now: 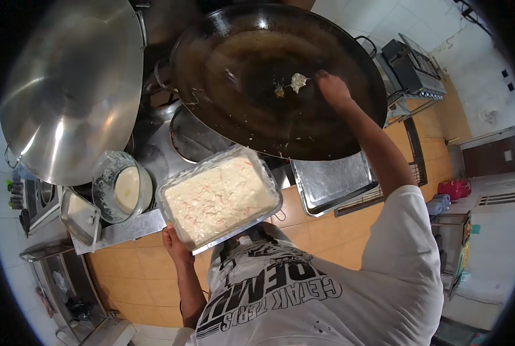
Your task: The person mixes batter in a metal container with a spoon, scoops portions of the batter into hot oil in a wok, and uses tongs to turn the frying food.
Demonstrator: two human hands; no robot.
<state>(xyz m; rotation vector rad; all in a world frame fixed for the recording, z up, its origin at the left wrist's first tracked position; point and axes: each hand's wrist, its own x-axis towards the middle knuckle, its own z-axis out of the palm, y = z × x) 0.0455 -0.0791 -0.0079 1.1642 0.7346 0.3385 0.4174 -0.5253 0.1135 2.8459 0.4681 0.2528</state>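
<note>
Left hand (178, 249) fingers gripped the left short end of a clear, boxy tub (274, 195) of creamy, orange-flecked mix (220, 199), by the near rim of a big, round, dark metal wok (240, 118). The tub's long side slanted up rightward. The right hand (333, 88) looked bunched, its hold too small to tell; a little white lump (298, 82) was just left.

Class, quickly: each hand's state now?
Left hand: gripping the clear rectangular tub of creamy orange-flecked batter.
Right hand: closed, above the wide dark metal wok; any held item unclear.
</note>
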